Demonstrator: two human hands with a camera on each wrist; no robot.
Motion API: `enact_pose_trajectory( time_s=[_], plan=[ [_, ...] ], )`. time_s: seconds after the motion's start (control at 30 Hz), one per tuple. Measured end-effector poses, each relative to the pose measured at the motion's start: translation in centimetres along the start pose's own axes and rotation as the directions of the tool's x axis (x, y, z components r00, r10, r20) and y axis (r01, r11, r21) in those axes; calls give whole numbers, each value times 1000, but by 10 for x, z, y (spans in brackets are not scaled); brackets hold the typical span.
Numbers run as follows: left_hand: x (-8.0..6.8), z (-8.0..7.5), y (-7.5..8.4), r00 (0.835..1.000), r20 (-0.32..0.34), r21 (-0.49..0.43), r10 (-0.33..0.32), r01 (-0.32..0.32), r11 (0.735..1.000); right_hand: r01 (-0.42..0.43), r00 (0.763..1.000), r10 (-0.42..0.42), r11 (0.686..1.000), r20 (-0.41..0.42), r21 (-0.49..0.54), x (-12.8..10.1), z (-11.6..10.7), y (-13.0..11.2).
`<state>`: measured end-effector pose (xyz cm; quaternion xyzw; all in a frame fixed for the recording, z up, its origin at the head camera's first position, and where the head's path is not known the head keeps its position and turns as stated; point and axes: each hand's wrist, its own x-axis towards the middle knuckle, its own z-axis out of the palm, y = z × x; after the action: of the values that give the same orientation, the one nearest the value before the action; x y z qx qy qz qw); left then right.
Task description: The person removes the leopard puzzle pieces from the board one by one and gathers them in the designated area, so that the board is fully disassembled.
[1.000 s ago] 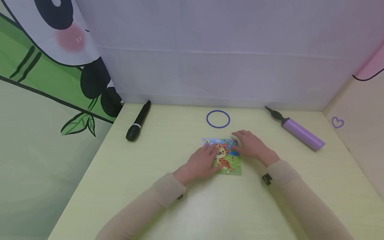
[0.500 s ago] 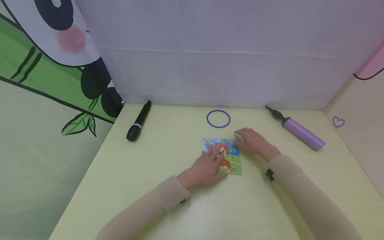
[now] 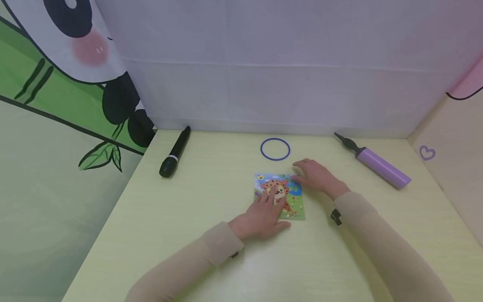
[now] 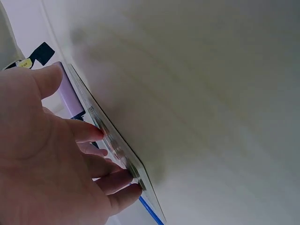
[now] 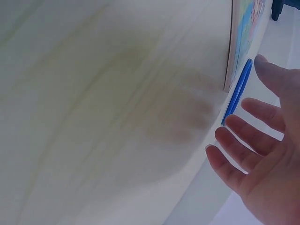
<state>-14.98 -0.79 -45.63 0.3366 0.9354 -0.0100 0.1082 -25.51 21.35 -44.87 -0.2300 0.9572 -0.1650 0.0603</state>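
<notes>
A thin square board printed with a cartoon leopard [image 3: 296,203] lies flat on the table in the head view. My left hand [image 3: 262,218] reaches over its lower left part, fingers spread across the leopard and thumb off the near edge. In the left wrist view the fingertips [image 4: 124,199] rest on the printed face of the board [image 4: 140,168]. Beside the board's far right corner is my right hand [image 3: 316,176], loosely bent and holding nothing. The right wrist view shows these fingers [image 5: 253,126] apart from the board [image 5: 241,35].
Beyond the board lies a thin blue ring [image 3: 275,160]. A black microphone [image 3: 174,155] is at the far left of the pale table [image 3: 151,230]. At the far right lies a purple hand pump [image 3: 383,167] with a black nozzle. A pale curtain [image 3: 241,92] hangs behind the table.
My left hand has slid right and toward the near edge, uncovering the board's upper left part and the leopard's head. The right hand has shifted slightly away from me. The board stays put.
</notes>
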Motion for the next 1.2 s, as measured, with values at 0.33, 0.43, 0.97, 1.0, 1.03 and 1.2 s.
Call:
enact_pose_trajectory(
  time_s=[0.33,0.43,0.97,1.0,1.03,1.2],
  plan=[
    [3,1,-3,999,38,-43,-7,9,999,7,1000,-7,1000,-2,13,5,0,-3],
    [4,1,-3,999,39,-47,-6,8,999,25,1000,-25,1000,-3,11,7,0,-1],
    [9,5,-5,995,97,8,-13,12,1000,73,997,-71,994,-24,76,23,7,-8],
    [9,5,-5,995,98,7,-17,16,1000,73,997,-72,994,-21,76,24,7,-10],
    [9,5,-5,994,103,2,-20,20,1000,72,997,-70,994,-19,83,25,7,-11],
    [9,4,-4,996,76,12,-36,35,999,55,998,-56,992,6,115,31,7,-15]
  ],
)
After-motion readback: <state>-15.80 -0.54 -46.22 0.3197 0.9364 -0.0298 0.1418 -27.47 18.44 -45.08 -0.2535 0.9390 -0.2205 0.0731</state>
